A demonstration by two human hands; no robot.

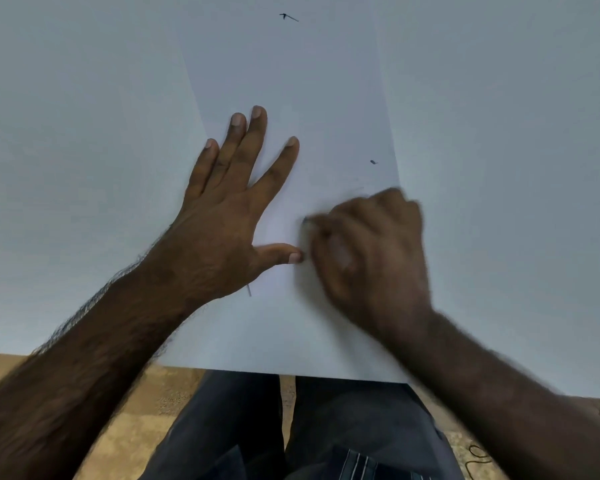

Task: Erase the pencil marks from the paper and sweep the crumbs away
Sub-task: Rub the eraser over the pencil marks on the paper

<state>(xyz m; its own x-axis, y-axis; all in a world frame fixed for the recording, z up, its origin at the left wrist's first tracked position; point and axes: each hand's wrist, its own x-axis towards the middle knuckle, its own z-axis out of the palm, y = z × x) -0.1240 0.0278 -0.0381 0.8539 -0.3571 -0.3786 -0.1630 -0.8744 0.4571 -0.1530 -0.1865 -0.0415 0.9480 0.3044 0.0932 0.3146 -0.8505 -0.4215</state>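
Beyond my right hand (371, 251) the paper (291, 81) lies flat and open; only my left hand (236, 202), pressed flat just beside it, blocks that side.

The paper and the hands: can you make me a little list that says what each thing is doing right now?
paper: white sheet lying flat on the pale table, near edge at the table's edge
left hand: flat, fingers spread, pressing the paper down
right hand: curled and blurred, rubbing the paper; something small and dark shows at its fingertips, too blurred to name
marks: a dark stroke near the far end, a small dark spot near the right edge, a short line by the left wrist
crumbs: none that can be made out
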